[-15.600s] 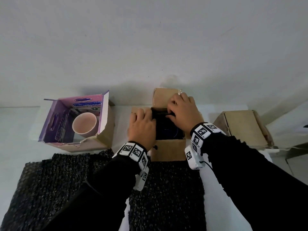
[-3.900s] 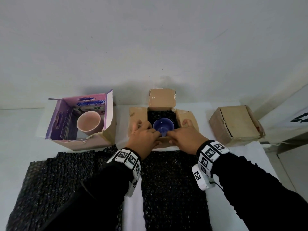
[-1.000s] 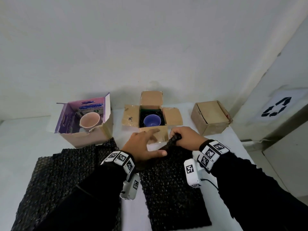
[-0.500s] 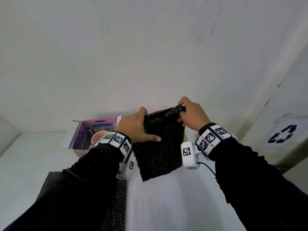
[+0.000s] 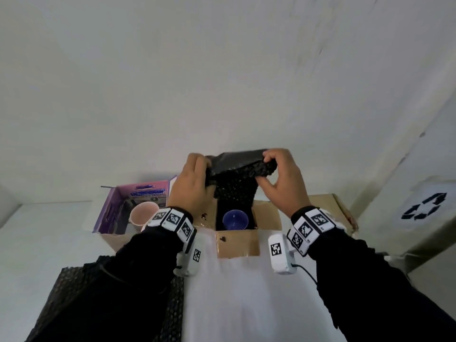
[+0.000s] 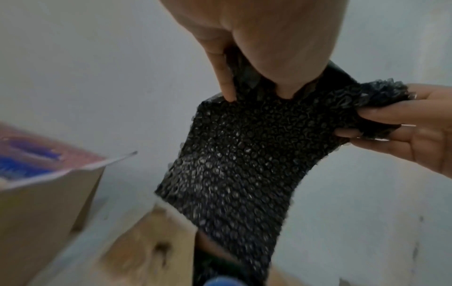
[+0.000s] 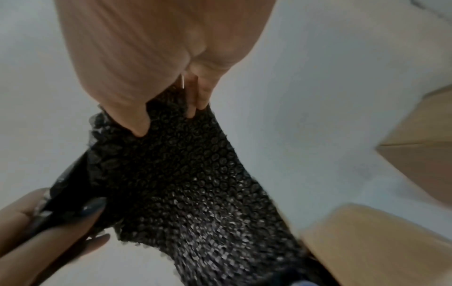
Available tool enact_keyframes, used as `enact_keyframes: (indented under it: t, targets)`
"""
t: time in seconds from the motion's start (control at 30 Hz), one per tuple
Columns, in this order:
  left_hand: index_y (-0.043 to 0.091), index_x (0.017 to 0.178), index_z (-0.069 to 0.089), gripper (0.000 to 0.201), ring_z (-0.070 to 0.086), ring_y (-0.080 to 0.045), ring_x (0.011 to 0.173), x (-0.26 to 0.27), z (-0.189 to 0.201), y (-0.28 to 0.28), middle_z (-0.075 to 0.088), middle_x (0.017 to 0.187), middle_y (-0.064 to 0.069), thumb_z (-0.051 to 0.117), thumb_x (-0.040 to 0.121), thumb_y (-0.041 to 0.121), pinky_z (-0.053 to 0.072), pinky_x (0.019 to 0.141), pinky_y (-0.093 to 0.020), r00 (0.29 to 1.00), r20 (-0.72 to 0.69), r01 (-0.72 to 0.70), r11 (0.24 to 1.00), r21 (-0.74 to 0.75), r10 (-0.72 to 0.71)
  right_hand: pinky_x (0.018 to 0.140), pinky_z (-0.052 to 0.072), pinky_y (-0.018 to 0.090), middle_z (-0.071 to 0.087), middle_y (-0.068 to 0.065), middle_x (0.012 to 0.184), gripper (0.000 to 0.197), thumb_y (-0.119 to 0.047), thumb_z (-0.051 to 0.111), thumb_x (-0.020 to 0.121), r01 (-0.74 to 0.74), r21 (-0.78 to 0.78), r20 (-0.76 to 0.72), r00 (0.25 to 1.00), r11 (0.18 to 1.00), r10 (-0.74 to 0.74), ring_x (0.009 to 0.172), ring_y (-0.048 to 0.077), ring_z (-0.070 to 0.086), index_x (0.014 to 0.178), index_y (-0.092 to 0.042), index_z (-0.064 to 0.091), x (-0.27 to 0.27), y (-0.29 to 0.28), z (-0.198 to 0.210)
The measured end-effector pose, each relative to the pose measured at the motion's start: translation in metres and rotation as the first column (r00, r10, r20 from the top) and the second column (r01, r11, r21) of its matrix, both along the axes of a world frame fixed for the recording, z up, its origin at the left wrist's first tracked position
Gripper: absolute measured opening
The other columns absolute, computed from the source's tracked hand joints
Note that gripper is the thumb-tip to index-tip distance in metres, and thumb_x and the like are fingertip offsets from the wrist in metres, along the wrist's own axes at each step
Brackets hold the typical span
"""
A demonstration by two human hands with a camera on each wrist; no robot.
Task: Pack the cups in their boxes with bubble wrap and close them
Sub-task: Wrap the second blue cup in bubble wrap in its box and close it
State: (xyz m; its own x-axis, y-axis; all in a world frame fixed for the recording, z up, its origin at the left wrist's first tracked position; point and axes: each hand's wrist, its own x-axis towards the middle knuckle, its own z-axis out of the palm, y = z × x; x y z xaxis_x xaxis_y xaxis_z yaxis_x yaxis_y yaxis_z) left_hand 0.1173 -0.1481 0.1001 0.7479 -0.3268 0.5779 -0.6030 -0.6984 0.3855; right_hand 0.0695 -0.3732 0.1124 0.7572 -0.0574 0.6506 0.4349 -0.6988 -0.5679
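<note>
A black sheet of bubble wrap (image 5: 237,178) hangs above the open brown cardboard box (image 5: 238,244), its lower edge reaching the box's opening. My left hand (image 5: 191,183) pinches its upper left edge and my right hand (image 5: 281,178) pinches its upper right edge. In the left wrist view the bubble wrap (image 6: 234,162) hangs from my left hand (image 6: 257,58); in the right wrist view the bubble wrap (image 7: 186,174) hangs from my right hand (image 7: 156,63). A blue cup (image 5: 235,219) stands inside the box on black lining. A pink cup (image 5: 142,215) sits in the open purple box (image 5: 116,211) at the left.
A closed brown box (image 5: 333,208) stands behind my right wrist. More black bubble wrap (image 5: 172,312) lies on the white table (image 5: 234,304) at the lower left, partly under my left sleeve. A grey bin with a recycling sign (image 5: 423,209) stands at the right.
Both hands lifted the bubble wrap sheet off the table and carried it forward over the open box with the blue cup. The camera tilted up.
</note>
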Motion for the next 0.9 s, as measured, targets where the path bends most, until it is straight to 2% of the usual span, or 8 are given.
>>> enact_keyframes:
  t: [0.1,0.2,0.37,0.53,0.63,0.7,0.83,0.9]
  targets:
    - [0.013,0.098,0.047,0.025,0.047,-0.024,0.073,-0.006,-0.040,0.002,0.047,0.105,-0.007,0.060,0.078,0.021,0.038,0.059,-0.031,0.992,-0.116,0.055,0.992,0.113,-0.042,0.073,0.046,0.027,0.051,-0.002,0.102,0.025,-0.017,0.066,0.079,-0.043,-0.102,-0.202,0.979,0.994,0.022,0.088,0.015,0.052,0.097,-0.017,0.050,-0.006,-0.005,-0.036]
    - [0.015,0.100,0.049,0.015,0.055,-0.025,0.075,-0.013,-0.071,0.001,0.056,0.096,-0.004,0.053,0.090,0.026,0.046,0.062,-0.034,0.971,-0.239,0.074,0.962,0.263,-0.010,0.081,0.044,0.036,0.054,-0.004,0.101,0.019,-0.033,0.056,0.080,-0.100,-0.323,-0.358,0.934,0.941,-0.023,0.097,0.021,0.048,0.094,-0.021,0.055,-0.009,-0.010,-0.074]
    - [0.027,0.106,0.047,0.017,0.060,-0.022,0.078,-0.013,-0.106,-0.003,0.068,0.081,0.005,0.054,0.090,0.023,0.040,0.076,-0.033,0.984,-0.179,0.090,0.833,0.546,0.011,0.088,0.036,0.041,0.057,-0.006,0.101,0.017,-0.036,0.063,0.076,-0.057,-0.656,-0.317,0.926,0.753,-0.207,0.104,0.025,0.042,0.087,-0.024,0.066,-0.008,-0.007,-0.111]
    - [0.029,0.098,0.059,0.014,0.047,-0.018,0.097,-0.004,-0.111,-0.012,0.066,0.096,0.011,0.049,0.090,0.034,0.033,0.092,-0.035,0.980,-0.198,0.154,0.727,0.670,-0.026,0.085,0.038,0.037,0.061,-0.004,0.091,0.019,-0.018,0.049,0.084,-0.281,-0.586,-0.507,0.858,0.760,-0.075,0.086,0.021,0.053,0.103,-0.023,0.052,0.004,0.004,-0.118]
    - [0.027,0.098,0.066,0.042,0.042,-0.018,0.103,-0.002,-0.114,-0.016,0.061,0.104,0.008,0.031,0.094,0.050,0.032,0.096,-0.037,0.972,-0.235,0.186,0.679,0.710,-0.020,0.091,0.035,0.038,0.062,-0.006,0.084,0.018,-0.033,0.038,0.086,-0.331,-0.608,-0.544,0.836,0.722,-0.074,0.080,0.019,0.055,0.097,-0.024,0.049,0.009,0.009,-0.120]
    - [0.026,0.093,0.072,0.062,0.042,-0.019,0.104,-0.004,-0.116,-0.014,0.055,0.105,0.005,0.020,0.090,0.060,0.032,0.097,-0.041,0.974,-0.226,0.178,0.700,0.692,-0.025,0.093,0.033,0.040,0.063,-0.006,0.082,0.035,-0.052,0.032,0.083,-0.356,-0.651,-0.556,0.825,0.670,-0.102,0.083,0.017,0.054,0.092,-0.026,0.053,0.012,0.009,-0.121]
    - [0.027,0.086,0.076,0.064,0.041,-0.021,0.102,-0.001,-0.116,-0.010,0.049,0.103,0.004,0.021,0.088,0.060,0.028,0.102,-0.047,0.981,-0.189,0.167,0.717,0.676,-0.050,0.095,0.029,0.044,0.062,-0.006,0.090,0.064,-0.071,0.023,0.072,-0.456,-0.686,-0.617,0.777,0.567,-0.122,0.101,0.017,0.047,0.091,-0.028,0.067,0.018,0.004,-0.123]
    - [0.025,0.088,0.075,0.066,0.040,-0.020,0.103,0.001,-0.115,-0.009,0.049,0.103,0.005,0.016,0.089,0.055,0.024,0.106,-0.047,0.978,-0.208,0.165,0.715,0.680,-0.027,0.098,0.027,0.047,0.061,-0.005,0.101,0.063,-0.070,0.028,0.078,-0.498,-0.699,-0.646,0.747,0.513,-0.157,0.109,0.019,0.043,0.097,-0.026,0.069,0.021,0.003,-0.125]
